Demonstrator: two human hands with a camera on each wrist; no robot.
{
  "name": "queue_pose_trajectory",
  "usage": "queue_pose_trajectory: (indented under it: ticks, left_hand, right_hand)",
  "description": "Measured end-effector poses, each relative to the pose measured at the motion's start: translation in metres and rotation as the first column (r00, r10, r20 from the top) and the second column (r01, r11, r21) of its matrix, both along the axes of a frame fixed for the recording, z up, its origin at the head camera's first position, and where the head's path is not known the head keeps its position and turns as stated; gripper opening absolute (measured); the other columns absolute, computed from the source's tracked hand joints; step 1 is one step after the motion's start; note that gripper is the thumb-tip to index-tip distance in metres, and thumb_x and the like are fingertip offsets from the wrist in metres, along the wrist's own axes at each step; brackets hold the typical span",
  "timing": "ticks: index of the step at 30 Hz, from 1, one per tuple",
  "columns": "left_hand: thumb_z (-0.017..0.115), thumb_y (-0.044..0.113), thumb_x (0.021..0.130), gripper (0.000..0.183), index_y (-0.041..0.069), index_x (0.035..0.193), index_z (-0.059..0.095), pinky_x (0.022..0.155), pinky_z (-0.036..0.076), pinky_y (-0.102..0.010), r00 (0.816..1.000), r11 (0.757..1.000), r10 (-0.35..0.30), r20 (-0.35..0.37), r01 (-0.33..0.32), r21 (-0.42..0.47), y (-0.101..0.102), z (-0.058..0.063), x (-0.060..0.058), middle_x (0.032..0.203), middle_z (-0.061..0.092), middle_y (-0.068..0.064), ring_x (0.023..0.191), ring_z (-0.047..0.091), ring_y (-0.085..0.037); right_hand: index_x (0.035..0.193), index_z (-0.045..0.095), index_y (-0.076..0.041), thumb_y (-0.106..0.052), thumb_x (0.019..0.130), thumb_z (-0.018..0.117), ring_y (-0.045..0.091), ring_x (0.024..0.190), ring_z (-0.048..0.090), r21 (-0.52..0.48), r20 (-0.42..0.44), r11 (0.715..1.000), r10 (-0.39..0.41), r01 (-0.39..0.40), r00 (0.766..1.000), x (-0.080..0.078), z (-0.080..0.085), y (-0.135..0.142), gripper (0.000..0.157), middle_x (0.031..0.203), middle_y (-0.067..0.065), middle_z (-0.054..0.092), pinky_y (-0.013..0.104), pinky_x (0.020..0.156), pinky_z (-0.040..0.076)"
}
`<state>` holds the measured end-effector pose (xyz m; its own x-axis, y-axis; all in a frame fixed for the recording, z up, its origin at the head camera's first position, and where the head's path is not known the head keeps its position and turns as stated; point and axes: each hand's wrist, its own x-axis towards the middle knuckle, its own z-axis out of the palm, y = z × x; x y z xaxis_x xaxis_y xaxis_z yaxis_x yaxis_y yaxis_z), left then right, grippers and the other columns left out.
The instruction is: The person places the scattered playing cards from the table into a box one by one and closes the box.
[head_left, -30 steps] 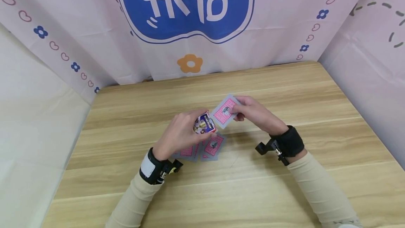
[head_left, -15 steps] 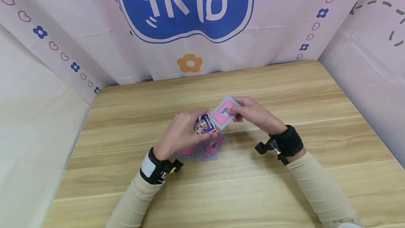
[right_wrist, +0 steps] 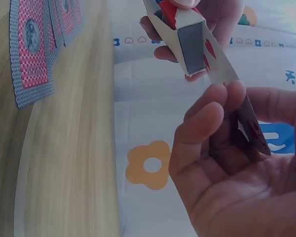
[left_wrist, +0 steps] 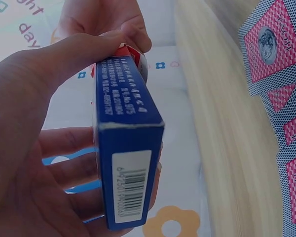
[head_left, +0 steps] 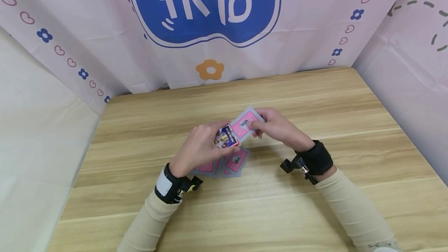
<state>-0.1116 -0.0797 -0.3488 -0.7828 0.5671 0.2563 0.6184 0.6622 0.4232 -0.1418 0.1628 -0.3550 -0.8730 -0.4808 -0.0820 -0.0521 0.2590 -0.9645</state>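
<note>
Our left hand (head_left: 201,145) grips a blue oblong cardboard box (left_wrist: 123,106); our right hand (head_left: 279,127) pinches a rectangular pink-checked card (head_left: 241,127) beside it

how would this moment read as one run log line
left hand: holds blue box | right hand: pinches playing card, one end at box, insertion unclear | table: loose cards lie backs up

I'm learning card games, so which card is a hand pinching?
The card in the right hand, up by the box; the other cards lie on the table.
</note>
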Motion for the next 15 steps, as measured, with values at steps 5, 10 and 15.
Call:
queue_pose_trajectory:
  ticks: [5, 10, 15]
  left_hand:
    - [0.075, 0.048, 0.073, 0.067, 0.008, 0.124, 0.057, 0.047, 0.047, -0.023, 1.000, 1.000, 0.005, 0.006, -0.005, 0.003, -0.0004, 0.0004, 0.0003, 0.083, 0.062, 0.004, 0.062, 0.054, -0.005]
    - [0.077, 0.044, 0.073, 0.063, 0.007, 0.122, 0.058, 0.046, 0.047, -0.024, 1.000, 1.000, 0.018, 0.013, -0.019, 0.022, -0.0006, 0.0006, 0.0001, 0.082, 0.062, 0.003, 0.061, 0.054, -0.005]
    - [0.077, 0.042, 0.073, 0.063, 0.007, 0.122, 0.058, 0.047, 0.048, -0.023, 1.000, 1.000, 0.010, -0.001, -0.010, 0.027, -0.0001, 0.0004, -0.0004, 0.084, 0.063, 0.003, 0.062, 0.054, -0.005]
  right_hand:
    - [0.108, 0.061, -0.001, -0.013, 0.095, 0.057, 0.038, 0.076, 0.057, -0.015, -0.006, 1.000, -0.021, 0.021, 1.000, 0.0020, 0.0000, -0.0027, 0.018, 0.079, 0.015, 0.061, 0.030, 0.061, 0.050]
    - [0.108, 0.062, -0.002, -0.013, 0.094, 0.058, 0.038, 0.074, 0.058, -0.001, -0.039, 1.000, -0.029, 0.029, 0.999, 0.0056, 0.0006, -0.0073, 0.018, 0.078, 0.015, 0.064, 0.029, 0.059, 0.049]
    - [0.106, 0.062, -0.005, -0.012, 0.092, 0.060, 0.034, 0.072, 0.059, 0.007, -0.047, 0.999, 0.036, -0.035, 0.998, 0.0068, -0.0028, -0.0102, 0.016, 0.078, 0.013, 0.066, 0.029, 0.058, 0.049]
